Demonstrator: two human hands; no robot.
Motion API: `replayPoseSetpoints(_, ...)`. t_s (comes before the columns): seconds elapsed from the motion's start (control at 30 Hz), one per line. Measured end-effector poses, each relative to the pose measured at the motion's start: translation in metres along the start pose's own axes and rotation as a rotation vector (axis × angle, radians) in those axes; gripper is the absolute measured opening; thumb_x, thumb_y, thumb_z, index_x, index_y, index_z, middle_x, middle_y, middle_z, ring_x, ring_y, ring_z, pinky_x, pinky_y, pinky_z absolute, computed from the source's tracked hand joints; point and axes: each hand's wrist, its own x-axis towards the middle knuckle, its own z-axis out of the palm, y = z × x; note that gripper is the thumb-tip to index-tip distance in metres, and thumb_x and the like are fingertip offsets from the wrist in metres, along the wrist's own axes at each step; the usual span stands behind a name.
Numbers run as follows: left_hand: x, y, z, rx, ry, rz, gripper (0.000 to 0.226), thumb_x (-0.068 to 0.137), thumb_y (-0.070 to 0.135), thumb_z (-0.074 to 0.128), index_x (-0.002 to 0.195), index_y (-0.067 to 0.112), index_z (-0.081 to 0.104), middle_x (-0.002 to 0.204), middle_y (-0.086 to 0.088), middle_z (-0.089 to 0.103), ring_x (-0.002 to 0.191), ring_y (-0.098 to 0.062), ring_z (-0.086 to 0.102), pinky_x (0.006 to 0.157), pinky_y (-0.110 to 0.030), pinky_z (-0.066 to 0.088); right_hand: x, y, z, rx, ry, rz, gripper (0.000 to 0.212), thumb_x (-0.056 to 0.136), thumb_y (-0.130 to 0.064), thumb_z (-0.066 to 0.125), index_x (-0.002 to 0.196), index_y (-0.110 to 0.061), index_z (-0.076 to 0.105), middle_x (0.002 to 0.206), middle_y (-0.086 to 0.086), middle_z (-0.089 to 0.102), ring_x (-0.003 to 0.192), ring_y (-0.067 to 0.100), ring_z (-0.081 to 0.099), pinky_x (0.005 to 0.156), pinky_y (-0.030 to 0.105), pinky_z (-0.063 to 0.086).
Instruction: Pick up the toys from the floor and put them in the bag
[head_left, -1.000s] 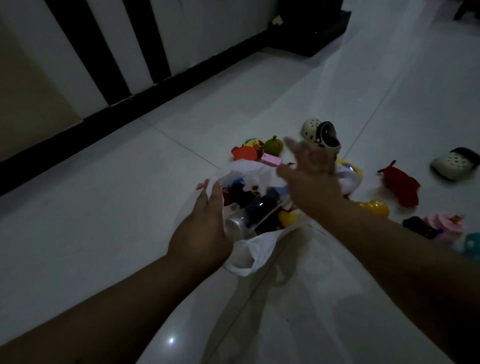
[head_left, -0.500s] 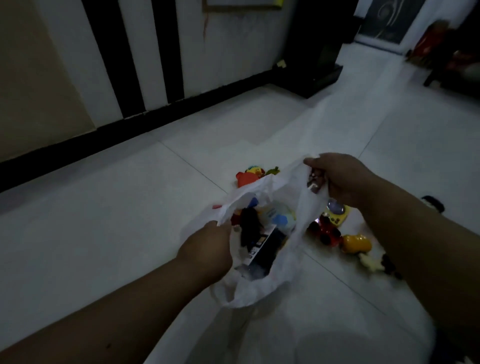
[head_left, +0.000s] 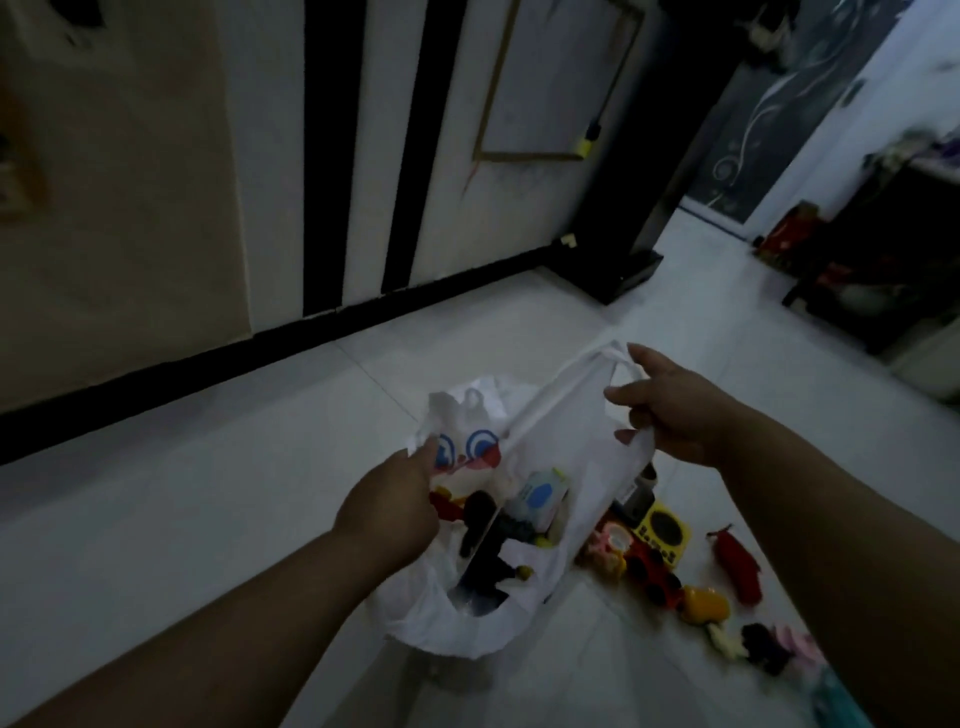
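Grip: left hand (head_left: 389, 512) pinches bag (head_left: 566, 431) rim, right hand (head_left: 685, 415) holds its handle | place: bag mid-frame on floor (head_left: 208, 493), toys (head_left: 660, 561) lower right beside it | step: mouth held open | next: free one hand, grab a toy | feel: thin floppy white plastic; toys small, bright

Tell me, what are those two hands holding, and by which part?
Both hold the white plastic bag. The left hand grips the rim of its mouth; the right hand grips a handle loop on the opposite side.
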Motion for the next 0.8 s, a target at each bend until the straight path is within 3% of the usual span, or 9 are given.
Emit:
replayPoseSetpoints(0.13,0.018,-0.004,-0.041,-0.099,0.053,0.031,0.071,0.09,0.012,0.046,0.151,0.023,0.011,0.148,-0.013,0.035,0.13,-0.027,0.041,0.101,-0.025,0.034,0.007,-0.04,0.013,-0.017,0.06,0.003,0.082,0.087,0.005,0.056,0.148,-0.035,0.019,0.096,0.011,0.048,0.055,0.014,0.038,0.06,0.036,0.048)
replayPoseSetpoints(0.23,0.044,-0.009,-0.049,-0.088,0.111,0.049,0.067,0.092,0.013,0.043,0.151,0.022,0.013,0.15,-0.01,0.035,0.13,-0.026,0.04,0.101,-0.024,0.033,0.032,-0.051,0.017,-0.006,0.066,-0.049,0.087,0.086,0.008,0.055,0.15,-0.033,0.012,0.102,0.01,0.048,0.057,0.014,0.038,0.059,0.034,0.046)
replayPoseSetpoints(0.43,0.087,-0.011,-0.032,-0.184,0.19,-0.054,0.075,0.088,0.002,0.046,0.151,0.026,0.012,0.147,-0.012,0.038,0.128,-0.026,0.042,0.086,-0.019,0.032,0.113,-0.033,0.008,-0.103,0.048,-0.122,0.086,0.085,0.006,0.058,0.15,-0.03,0.014,0.1,0.008,0.049,0.062,0.015,0.044,0.065,0.035,0.049)
replayPoseSetpoints(0.6,0.157,-0.001,-0.02,-0.019,0.236,-0.171,0.076,0.088,0.007,0.049,0.151,0.026,0.01,0.151,-0.014,0.032,0.133,-0.028,0.038,0.101,-0.027,0.034,0.207,-0.036,-0.015,-0.163,-0.084,-0.162,0.079,0.087,0.0,0.058,0.149,-0.031,0.019,0.113,0.01,0.05,0.063,0.014,0.043,0.062,0.033,0.049)
replayPoseSetpoints(0.8,0.258,0.034,-0.004,0.195,0.208,-0.267,0.081,0.086,0.005,0.049,0.151,0.025,0.005,0.145,-0.014,0.04,0.122,-0.028,0.048,0.087,-0.024,0.038,0.325,-0.025,-0.066,-0.25,-0.108,-0.262,0.082,0.086,-0.005,0.063,0.15,-0.029,0.016,0.129,0.011,0.044,0.069,0.017,0.047,0.06,0.031,0.05)
